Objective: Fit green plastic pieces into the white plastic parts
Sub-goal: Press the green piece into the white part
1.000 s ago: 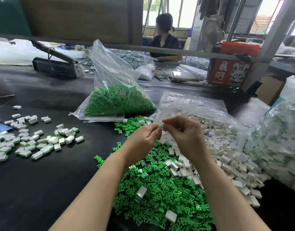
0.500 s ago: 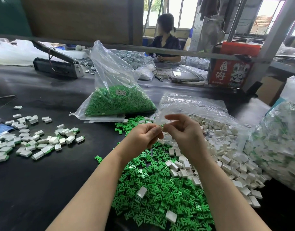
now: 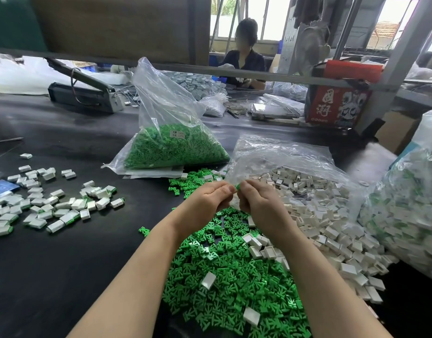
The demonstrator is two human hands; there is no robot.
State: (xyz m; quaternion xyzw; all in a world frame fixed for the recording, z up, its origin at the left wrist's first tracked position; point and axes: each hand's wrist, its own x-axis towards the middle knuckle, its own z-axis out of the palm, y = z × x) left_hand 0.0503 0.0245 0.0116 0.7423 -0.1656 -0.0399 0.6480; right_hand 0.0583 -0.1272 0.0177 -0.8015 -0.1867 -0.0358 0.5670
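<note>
Green piece (image 3: pixel 237 186) pinched between your left hand (image 3: pixel 207 201) and right hand (image 3: pixel 260 203) at frame centre, probably to press it home; white part hidden.

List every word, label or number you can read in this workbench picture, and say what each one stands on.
"國潮": large white characters on the red box behind the bench, right.
White label on the bag of green pieces: printed lines, too small to read.
Nothing else carries readable text.
</note>
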